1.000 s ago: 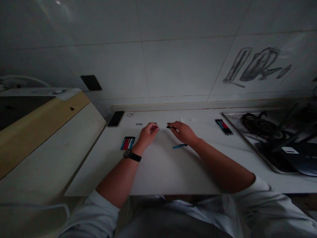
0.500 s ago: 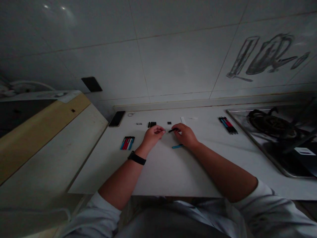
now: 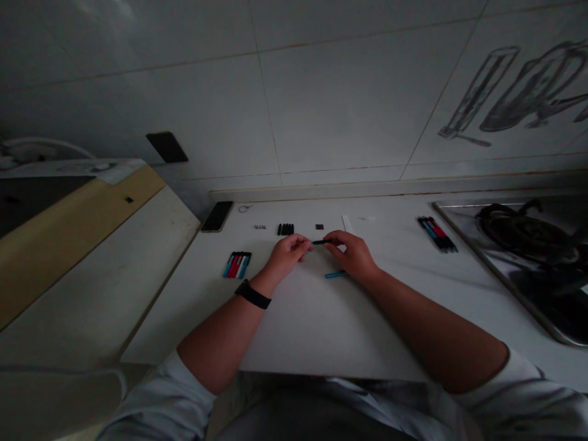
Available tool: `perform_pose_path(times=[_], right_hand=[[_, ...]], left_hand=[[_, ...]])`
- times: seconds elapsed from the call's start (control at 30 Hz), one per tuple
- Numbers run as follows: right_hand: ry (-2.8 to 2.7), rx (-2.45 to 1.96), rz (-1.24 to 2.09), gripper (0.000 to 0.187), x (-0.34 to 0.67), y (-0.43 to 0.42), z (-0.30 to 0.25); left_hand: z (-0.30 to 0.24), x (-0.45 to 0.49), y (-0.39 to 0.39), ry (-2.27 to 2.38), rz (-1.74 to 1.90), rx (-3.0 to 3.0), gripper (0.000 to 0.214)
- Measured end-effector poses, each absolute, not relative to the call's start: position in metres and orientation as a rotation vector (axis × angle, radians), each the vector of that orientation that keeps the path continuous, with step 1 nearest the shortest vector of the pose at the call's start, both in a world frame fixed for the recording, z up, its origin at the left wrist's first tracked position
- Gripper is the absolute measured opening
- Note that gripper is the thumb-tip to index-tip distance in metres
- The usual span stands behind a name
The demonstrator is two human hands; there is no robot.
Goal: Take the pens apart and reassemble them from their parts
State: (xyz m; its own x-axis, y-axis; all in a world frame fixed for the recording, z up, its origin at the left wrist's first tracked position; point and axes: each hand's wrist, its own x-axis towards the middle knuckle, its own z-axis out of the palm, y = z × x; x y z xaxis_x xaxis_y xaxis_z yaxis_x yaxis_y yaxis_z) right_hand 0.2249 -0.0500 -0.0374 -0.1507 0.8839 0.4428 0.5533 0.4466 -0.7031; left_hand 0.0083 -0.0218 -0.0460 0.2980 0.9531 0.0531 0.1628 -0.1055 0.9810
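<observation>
My right hand (image 3: 356,254) pinches a short black pen part (image 3: 320,242) and holds it level just above the white countertop (image 3: 294,312). My left hand (image 3: 287,254), a black watch on its wrist, has its fingertips pinched together at the left end of that part; what they hold is too small to make out. A blue pen barrel (image 3: 335,274) lies on the counter just under my right hand.
A row of blue and red pens (image 3: 237,264) lies to the left, another bundle of pens (image 3: 437,233) to the right. Small black parts (image 3: 285,229), springs (image 3: 260,226) and a phone (image 3: 217,216) sit near the wall. A gas hob (image 3: 528,245) is at far right.
Both hands have drawn closer together, so the left fingertips now meet the end of the black part. The camera has shifted slightly leftward.
</observation>
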Motion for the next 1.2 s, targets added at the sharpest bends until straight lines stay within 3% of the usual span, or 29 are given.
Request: perform_pose_path(times=[0.37,0.63,0.73,0.87,1.03,1.2], right_hand=[[-1.866,-1.084,0.339,0.013,0.225,-0.051,-0.040],[-1.903,-1.215,0.459,0.019,0.226,-0.053,-0.035],[-1.901,-1.153,0.432,0.030,0.227,-0.052,-0.038],[-1.948,-1.126,0.341,0.010,0.227,-0.051,-0.039],[-1.960,-1.079,0.389,0.022,0.228,-0.050,-0.040],[-2.013,-1.107,0.324,0.012,0.229,-0.051,-0.038]], left_hand=[[-0.039,0.010,-0.029,1.117,0.948,1.591,0.033],[-0.040,0.009,-0.030,1.113,1.092,1.839,0.006],[-0.039,0.009,-0.031,1.119,1.158,1.893,0.002],[-0.036,0.007,-0.032,1.078,1.256,1.965,0.006],[-0.035,0.006,-0.030,1.020,1.334,2.033,0.008],[-0.040,0.006,-0.028,1.022,1.351,2.072,0.009]])
